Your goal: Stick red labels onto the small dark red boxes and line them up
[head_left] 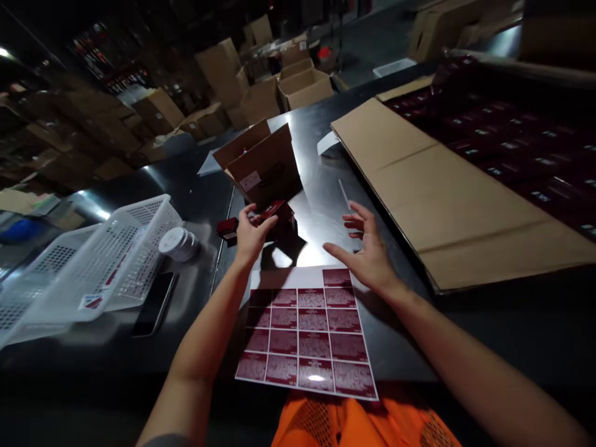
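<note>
My left hand has its thumb and fingers around a small dark red box, held low over the metal table. Beside the knuckles lies another small dark red box. My right hand hovers to the right with fingers apart and nothing in it. Below both hands, at the table's front edge, lies a white sheet of maroon labels; part of its upper row is bare backing. An open cardboard carton stands just beyond the left hand; its contents are mostly hidden.
A big carton with a wide flap on the right holds many maroon boxes. To the left are white plastic baskets, a stack of round white rolls and a phone. More cartons stand beyond the table.
</note>
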Motion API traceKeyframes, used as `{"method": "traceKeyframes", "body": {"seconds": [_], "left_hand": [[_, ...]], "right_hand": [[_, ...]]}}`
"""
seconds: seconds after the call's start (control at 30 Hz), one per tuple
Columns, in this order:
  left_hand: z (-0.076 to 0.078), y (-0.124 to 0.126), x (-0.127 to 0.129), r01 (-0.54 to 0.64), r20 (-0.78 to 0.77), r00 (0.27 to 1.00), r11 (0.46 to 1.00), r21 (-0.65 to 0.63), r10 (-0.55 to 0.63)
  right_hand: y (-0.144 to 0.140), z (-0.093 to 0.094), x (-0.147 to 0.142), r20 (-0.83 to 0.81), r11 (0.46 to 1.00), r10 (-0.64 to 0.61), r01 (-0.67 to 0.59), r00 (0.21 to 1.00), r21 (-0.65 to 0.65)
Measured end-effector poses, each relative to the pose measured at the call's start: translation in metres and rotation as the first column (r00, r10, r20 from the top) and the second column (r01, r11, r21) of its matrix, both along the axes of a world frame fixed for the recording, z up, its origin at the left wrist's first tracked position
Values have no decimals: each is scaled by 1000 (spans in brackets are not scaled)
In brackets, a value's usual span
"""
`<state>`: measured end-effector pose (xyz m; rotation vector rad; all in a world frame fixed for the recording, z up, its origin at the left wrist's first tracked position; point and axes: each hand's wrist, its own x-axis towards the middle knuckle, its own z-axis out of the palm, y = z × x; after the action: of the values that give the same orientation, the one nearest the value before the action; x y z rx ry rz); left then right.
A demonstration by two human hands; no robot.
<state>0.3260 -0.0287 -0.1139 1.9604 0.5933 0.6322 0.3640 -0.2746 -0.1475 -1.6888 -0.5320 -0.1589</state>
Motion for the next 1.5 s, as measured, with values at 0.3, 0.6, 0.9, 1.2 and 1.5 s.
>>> {"method": "traceKeyframes", "body": {"seconds": [0.3,0.6,0.9,1.2,1.5], "left_hand": [[4,-48,-61,287,-6,932,752,-593,-361],[-20,-36,-71,587,203,809,743,-321,-552],[-26,-42,-77,580,211,793,814,24,-571],[-24,-47,-78,541,254,798,835,101,-547],[-26,-50,-78,445,276,822,865,231,-497]], "right_hand": [[-4,6,-17,332,901,424,-431,842,-57],[9,1,-19,-207,793,547,-423,811,439],[18,-1,-30,-404,690,674,-332,618,643],[20,-9,-32,-389,692,666,-331,637,642],[-3,11,-6,-11,809,332,-279,943,518]]}}
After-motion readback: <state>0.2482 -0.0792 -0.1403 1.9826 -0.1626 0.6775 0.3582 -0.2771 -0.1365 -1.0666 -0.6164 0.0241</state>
